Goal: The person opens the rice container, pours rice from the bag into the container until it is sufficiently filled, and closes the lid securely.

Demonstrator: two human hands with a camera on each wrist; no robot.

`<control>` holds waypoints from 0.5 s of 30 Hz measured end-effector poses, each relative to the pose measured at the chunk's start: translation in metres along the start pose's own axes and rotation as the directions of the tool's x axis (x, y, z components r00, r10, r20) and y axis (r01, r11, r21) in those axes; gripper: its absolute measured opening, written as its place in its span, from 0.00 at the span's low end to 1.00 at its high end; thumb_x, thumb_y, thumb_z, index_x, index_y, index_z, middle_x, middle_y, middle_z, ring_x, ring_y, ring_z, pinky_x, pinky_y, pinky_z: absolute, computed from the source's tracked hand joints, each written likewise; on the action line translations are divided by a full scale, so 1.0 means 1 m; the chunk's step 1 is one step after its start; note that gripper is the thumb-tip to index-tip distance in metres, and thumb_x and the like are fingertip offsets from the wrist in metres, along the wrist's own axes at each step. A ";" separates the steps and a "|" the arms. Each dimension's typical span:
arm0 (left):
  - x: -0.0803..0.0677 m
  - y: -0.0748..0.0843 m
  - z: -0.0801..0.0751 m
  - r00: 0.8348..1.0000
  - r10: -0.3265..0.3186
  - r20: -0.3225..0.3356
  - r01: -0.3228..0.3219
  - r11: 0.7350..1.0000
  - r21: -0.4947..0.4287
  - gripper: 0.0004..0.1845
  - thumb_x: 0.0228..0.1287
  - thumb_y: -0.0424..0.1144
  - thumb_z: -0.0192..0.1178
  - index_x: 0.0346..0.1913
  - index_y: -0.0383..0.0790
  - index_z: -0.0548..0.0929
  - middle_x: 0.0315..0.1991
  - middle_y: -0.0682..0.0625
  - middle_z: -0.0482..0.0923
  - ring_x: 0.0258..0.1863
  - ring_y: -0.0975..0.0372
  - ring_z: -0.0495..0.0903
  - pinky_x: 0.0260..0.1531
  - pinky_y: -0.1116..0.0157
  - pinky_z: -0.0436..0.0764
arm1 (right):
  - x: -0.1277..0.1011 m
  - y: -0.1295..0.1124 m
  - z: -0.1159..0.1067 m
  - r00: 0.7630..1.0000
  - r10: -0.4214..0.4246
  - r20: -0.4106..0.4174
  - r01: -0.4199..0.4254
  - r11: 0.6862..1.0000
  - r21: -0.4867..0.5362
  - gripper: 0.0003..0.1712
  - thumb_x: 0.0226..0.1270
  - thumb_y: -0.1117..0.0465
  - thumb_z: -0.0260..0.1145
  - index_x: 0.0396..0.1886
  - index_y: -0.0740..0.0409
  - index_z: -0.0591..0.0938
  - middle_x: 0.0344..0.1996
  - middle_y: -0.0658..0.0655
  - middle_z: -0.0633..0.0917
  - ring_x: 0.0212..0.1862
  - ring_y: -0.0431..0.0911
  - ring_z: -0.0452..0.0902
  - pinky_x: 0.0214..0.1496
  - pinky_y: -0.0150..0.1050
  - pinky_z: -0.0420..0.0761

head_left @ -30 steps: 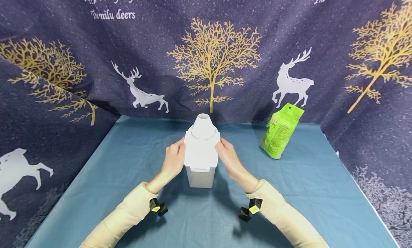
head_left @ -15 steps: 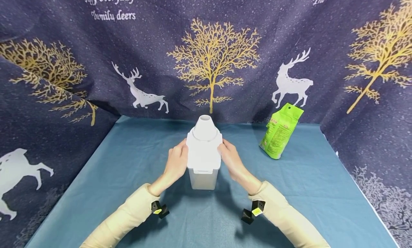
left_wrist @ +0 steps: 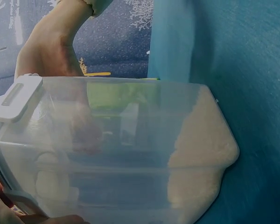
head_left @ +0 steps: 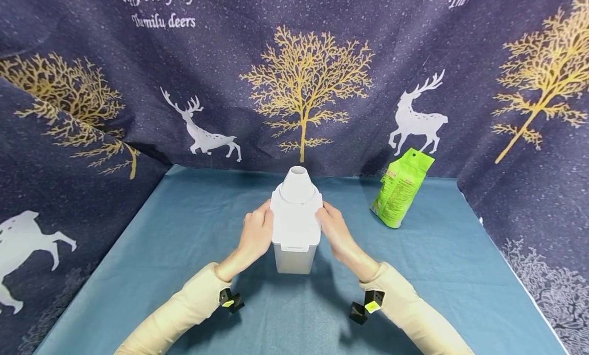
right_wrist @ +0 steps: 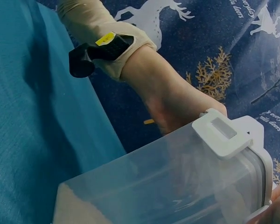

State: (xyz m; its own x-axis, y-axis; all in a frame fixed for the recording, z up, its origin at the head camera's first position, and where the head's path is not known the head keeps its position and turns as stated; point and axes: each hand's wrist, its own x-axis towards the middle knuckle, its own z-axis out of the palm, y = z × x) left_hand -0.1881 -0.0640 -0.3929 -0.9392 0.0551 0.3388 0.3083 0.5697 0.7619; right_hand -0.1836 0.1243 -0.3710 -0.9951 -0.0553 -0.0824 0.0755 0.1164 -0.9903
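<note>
Container: a clear plastic container (head_left: 295, 247) with a white lid (head_left: 296, 222) is seen standing upright on the blue tablecloth (head_left: 184, 252), near the middle of the table, between the two hands.
Lid: a white cone-shaped spout (head_left: 297, 183), open at the top, is carried on the far part of the lid; a white latch tab (right_wrist: 220, 130) is seen clipped over the rim in the right wrist view, and another (left_wrist: 16, 98) in the left wrist view.
Contents: a pale, whitish mass (left_wrist: 203, 144) is seen through the clear wall at the bottom end of the container in the left wrist view; what it is cannot be told.
Left hand: the left hand (head_left: 254, 236) is laid against the left side of the container at lid height, its fingers curled round the edge, so the container is grasped from that side.
Right hand: the right hand (head_left: 337, 231) is set against the right side in the same way, fingers wrapped on the lid's edge; the container is gripped between both hands.
Sleeves: cream sleeves (head_left: 184, 309) are worn on both forearms, and a small black camera mount with a yellow tag (head_left: 229, 300) is strapped under each wrist.
Bag: a green packet (head_left: 401, 189) is propped tilted at the back right of the table, well apart from the container and untouched.
Backdrop: a dark blue curtain (head_left: 92, 63) printed with golden trees and white deer is hung round the table on three sides.
</note>
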 end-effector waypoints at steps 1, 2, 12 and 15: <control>0.000 0.000 0.001 1.000 -0.001 0.001 0.001 1.000 -0.001 0.22 0.72 0.33 0.39 0.61 0.31 0.76 0.13 0.52 0.61 0.13 0.62 0.57 0.17 0.65 0.61 | -0.001 0.000 0.000 1.000 0.000 -0.002 0.000 1.000 -0.001 0.30 0.65 0.64 0.43 0.67 0.65 0.69 0.54 0.63 0.79 0.52 0.49 0.72 0.60 0.45 0.71; -0.001 0.000 0.001 1.000 0.002 -0.004 -0.002 1.000 0.004 0.21 0.72 0.33 0.39 0.60 0.31 0.77 0.14 0.52 0.61 0.13 0.62 0.57 0.18 0.65 0.62 | -0.002 0.000 -0.001 1.000 -0.001 -0.004 0.001 1.000 -0.003 0.29 0.65 0.65 0.43 0.66 0.65 0.70 0.53 0.63 0.79 0.51 0.49 0.72 0.59 0.45 0.71; -0.004 0.004 0.004 1.000 0.011 0.026 -0.010 1.000 -0.022 0.22 0.72 0.33 0.38 0.61 0.33 0.76 0.11 0.54 0.59 0.09 0.64 0.55 0.15 0.67 0.61 | -0.006 0.000 -0.008 1.000 0.020 0.011 -0.020 1.000 -0.017 0.33 0.65 0.64 0.42 0.71 0.63 0.64 0.63 0.63 0.74 0.59 0.51 0.69 0.64 0.49 0.68; -0.004 0.005 0.005 0.999 0.023 0.029 -0.023 0.999 -0.023 0.21 0.72 0.33 0.39 0.60 0.34 0.77 0.10 0.55 0.59 0.08 0.66 0.54 0.13 0.68 0.60 | -0.008 0.000 -0.010 0.999 0.032 0.021 -0.031 0.999 -0.024 0.33 0.65 0.64 0.42 0.72 0.63 0.63 0.64 0.63 0.73 0.60 0.51 0.68 0.63 0.48 0.68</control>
State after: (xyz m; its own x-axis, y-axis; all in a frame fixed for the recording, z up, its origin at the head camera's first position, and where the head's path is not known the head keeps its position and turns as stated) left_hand -0.1832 -0.0575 -0.3933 -0.9358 0.0923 0.3401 0.3328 0.5494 0.7664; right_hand -0.1766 0.1346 -0.3688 -0.9906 -0.0726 -0.1161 0.1050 0.1420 -0.9843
